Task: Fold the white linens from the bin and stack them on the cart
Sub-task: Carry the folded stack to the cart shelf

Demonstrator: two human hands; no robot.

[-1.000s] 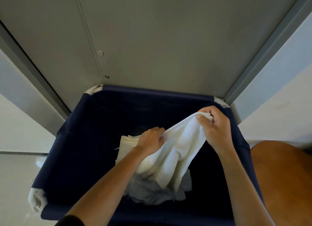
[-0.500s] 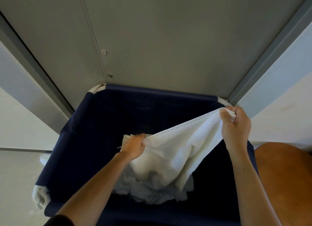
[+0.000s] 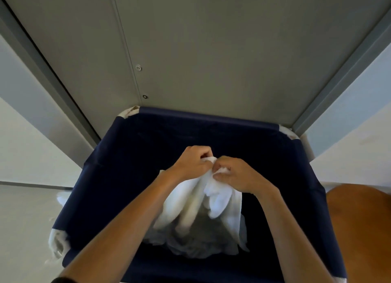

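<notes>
A white linen [image 3: 213, 200] hangs in bunched folds over the middle of the dark blue fabric bin [image 3: 118, 177]. My left hand [image 3: 193, 163] and my right hand [image 3: 234, 175] meet above the bin, and each pinches the top edge of the linen. More crumpled white linen [image 3: 190, 244] lies at the bottom of the bin, partly hidden by the hanging piece and my forearms. The cart is not in sight.
A grey metal door or panel [image 3: 211, 50] rises right behind the bin, with grey frames on both sides. A brown wooden surface [image 3: 364, 230] sits at the right edge. Pale floor [image 3: 25, 219] lies to the left.
My hands were apart with the linen stretched between them. They have come together at the centre, so the linen now hangs doubled in folds.
</notes>
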